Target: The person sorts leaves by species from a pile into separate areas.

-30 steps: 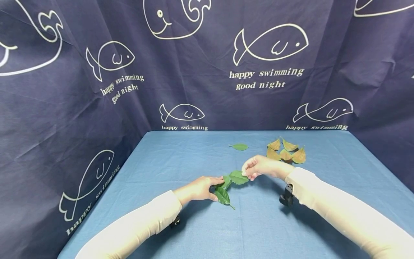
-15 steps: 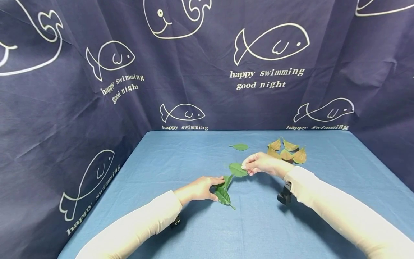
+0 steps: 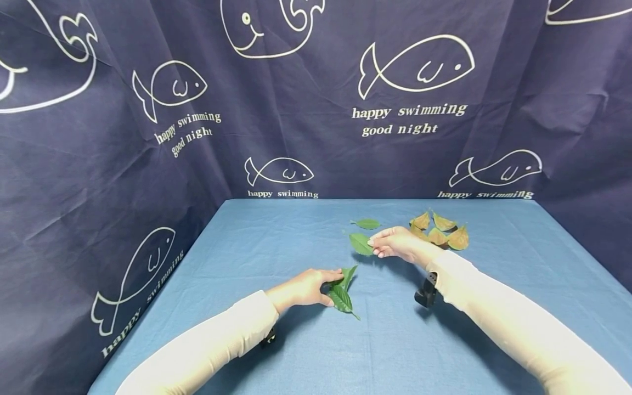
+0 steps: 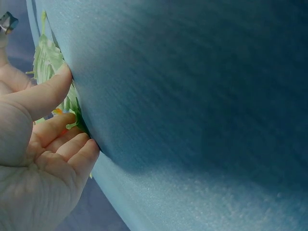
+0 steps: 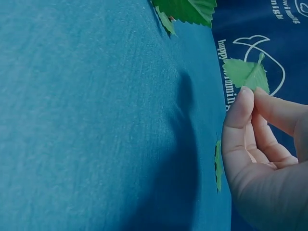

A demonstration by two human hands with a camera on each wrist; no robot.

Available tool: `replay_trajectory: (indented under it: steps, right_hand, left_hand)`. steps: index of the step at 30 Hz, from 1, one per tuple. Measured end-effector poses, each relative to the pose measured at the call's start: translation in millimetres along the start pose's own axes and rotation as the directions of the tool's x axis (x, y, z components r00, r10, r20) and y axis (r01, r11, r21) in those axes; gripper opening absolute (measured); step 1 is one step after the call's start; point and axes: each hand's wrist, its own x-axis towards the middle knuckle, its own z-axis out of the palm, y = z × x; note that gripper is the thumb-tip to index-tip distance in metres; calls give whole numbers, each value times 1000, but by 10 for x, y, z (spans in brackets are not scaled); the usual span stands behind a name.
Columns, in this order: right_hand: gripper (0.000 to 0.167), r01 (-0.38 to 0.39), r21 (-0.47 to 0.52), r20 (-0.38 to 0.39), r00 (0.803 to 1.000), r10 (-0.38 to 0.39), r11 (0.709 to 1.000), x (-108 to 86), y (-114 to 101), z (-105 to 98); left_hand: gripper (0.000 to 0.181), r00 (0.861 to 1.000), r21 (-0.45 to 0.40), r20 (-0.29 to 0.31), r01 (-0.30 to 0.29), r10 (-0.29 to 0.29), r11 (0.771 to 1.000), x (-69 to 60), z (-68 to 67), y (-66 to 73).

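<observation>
Pinched by its edge between thumb and fingertips, a green leaf is held above the blue cloth by my right hand. The right wrist view shows this same leaf upright at the fingertips. My left hand rests at a small group of green leaves, its thumb and fingers apart and touching them. One dark green leaf points toward the front, and another stands out behind it; the hand partly covers the group. Farther back, a single green leaf lies flat.
Several yellow-brown leaves lie at the back right, just beyond the right wrist. Blue cloth covers the table. A dark fabric curtain with white fish drawings stands behind it and along the left.
My right hand has lifted the leaf away from the green group and carried it toward the back, near the single flat leaf. The left hand stays where it was.
</observation>
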Motion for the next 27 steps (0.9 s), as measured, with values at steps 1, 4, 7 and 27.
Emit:
replay_trajectory:
  steps: [1, 4, 7, 27]
  right_hand:
    - [29, 6, 0, -4, 1000, -6, 1000, 4, -3, 0]
    - [31, 2, 1, -31, 1000, -2, 1000, 18, -5, -6]
    - [35, -5, 12, -58, 998, 6, 1000, 48, 19, -22]
    - [48, -62, 133, -235, 968, 92, 989, 163, 81, -106]
  left_hand:
    - [70, 1000, 0, 1, 1, -1, 1000, -2, -3, 2]
    - [70, 1000, 7, 0, 1, -1, 1000, -4, -7, 7]
    - [70, 1000, 20, -6, -4, 4, 1000, -4, -4, 10]
    - [70, 1000, 15, -20, -11, 12, 1000, -3, 14, -4]
